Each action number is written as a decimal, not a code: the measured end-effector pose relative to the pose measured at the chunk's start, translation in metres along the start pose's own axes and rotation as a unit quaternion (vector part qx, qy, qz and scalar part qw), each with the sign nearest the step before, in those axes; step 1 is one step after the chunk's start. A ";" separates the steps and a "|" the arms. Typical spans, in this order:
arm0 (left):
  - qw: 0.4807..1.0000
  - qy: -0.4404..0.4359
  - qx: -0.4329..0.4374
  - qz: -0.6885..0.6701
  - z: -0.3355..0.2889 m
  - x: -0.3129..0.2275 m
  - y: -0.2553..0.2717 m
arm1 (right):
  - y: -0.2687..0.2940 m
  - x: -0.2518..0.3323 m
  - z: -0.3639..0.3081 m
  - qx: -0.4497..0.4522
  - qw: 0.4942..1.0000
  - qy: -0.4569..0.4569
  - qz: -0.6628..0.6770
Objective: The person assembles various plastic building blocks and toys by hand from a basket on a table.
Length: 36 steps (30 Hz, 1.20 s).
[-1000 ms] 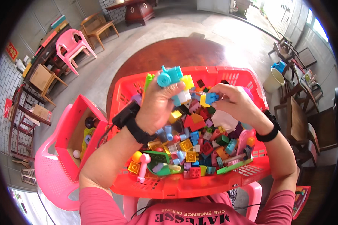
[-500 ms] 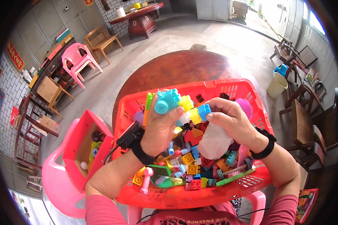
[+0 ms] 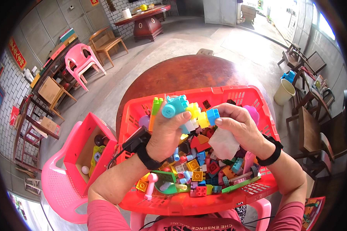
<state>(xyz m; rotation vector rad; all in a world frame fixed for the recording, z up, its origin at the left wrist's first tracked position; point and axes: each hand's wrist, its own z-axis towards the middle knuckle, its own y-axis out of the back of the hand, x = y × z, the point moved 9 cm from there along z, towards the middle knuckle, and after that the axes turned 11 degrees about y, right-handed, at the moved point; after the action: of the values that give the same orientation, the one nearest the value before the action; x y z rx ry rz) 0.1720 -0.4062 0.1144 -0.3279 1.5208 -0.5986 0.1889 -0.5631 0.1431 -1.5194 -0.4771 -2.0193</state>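
Over the basket, my left hand (image 3: 162, 135) is closed around a joined row of toy building blocks, with a round-ended teal block (image 3: 176, 106) at its near end. Yellow and white blocks continue the row to a blue block (image 3: 213, 116) at the right. My right hand (image 3: 243, 125) pinches that blue block between thumb and fingers. A white cloth or tissue (image 3: 223, 144) hangs under the right palm, covering some blocks. Below both hands, the red plastic basket (image 3: 177, 208) is full of loose colourful blocks (image 3: 196, 169).
The basket stands on a round brown table (image 3: 169, 73). To the left, a pink chair (image 3: 61, 184) bears an open red box (image 3: 79, 159) with toys in it. Wooden chairs (image 3: 310, 129) and a pale bin (image 3: 284, 92) stand at the right.
The whole view has shifted slightly downward. Both hands keep their grip on the joined blocks, and the white cloth has swung a little to the right.
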 end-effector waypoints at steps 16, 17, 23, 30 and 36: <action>0.993 0.012 -0.041 0.112 0.001 0.004 -0.007 | -0.001 -0.001 -0.003 -0.001 0.999 0.004 -0.045; 0.989 -0.013 -0.051 0.136 0.000 -0.001 -0.008 | -0.002 -0.002 -0.004 0.009 0.997 -0.003 -0.081; 0.997 0.047 -0.036 0.054 -0.002 -0.012 -0.009 | 0.004 -0.001 0.000 -0.017 1.000 0.009 -0.001; 0.972 0.051 0.087 0.210 -0.008 0.000 -0.035 | 0.006 -0.007 0.000 -0.014 0.999 -0.001 -0.049; 0.935 0.055 0.099 0.337 -0.006 0.008 -0.036 | 0.003 0.009 0.002 0.048 0.942 0.080 -0.323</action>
<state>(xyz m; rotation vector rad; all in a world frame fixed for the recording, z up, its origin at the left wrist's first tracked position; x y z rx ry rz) 0.1600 -0.4395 0.1276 0.3847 1.5418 -0.2171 0.1905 -0.5663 0.1521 -1.2176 -1.1021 -2.5307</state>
